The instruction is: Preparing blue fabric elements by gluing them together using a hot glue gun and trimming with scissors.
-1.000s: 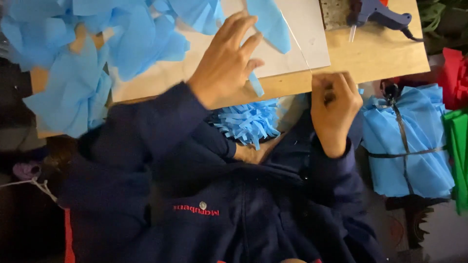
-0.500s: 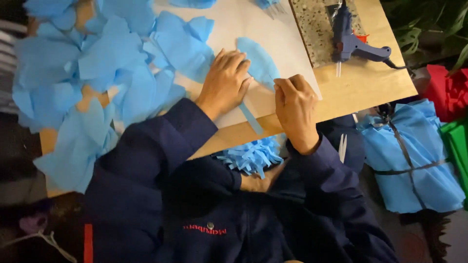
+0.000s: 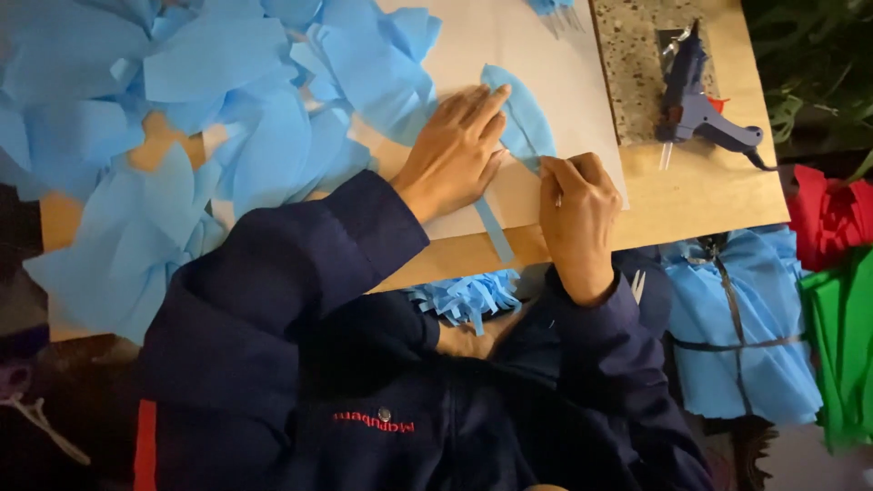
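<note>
My left hand [image 3: 455, 150] lies flat, fingers stretched, on a blue petal-shaped paper cutout [image 3: 526, 116] that rests on a white sheet [image 3: 509, 45]. A narrow blue strip [image 3: 496, 232] runs from the cutout toward the table edge. My right hand [image 3: 577, 214] is curled in a fist just right of the strip. It pinches what looks like a thin pale stick [image 3: 557, 196] against the cutout's lower edge. A fringed bunch of blue paper [image 3: 464, 295] sits in my lap below the table edge.
Many loose blue paper pieces [image 3: 182, 118] cover the left of the wooden table [image 3: 691, 195]. A blue glue gun [image 3: 696, 105] lies on a speckled mat at the back right. A tied blue paper bundle [image 3: 737, 318], red paper [image 3: 832, 214] and green paper [image 3: 841, 345] lie on the right.
My left hand came down from above the table onto the blue cutout. My right hand moved from the table edge up to the cutout. The view has shifted closer.
</note>
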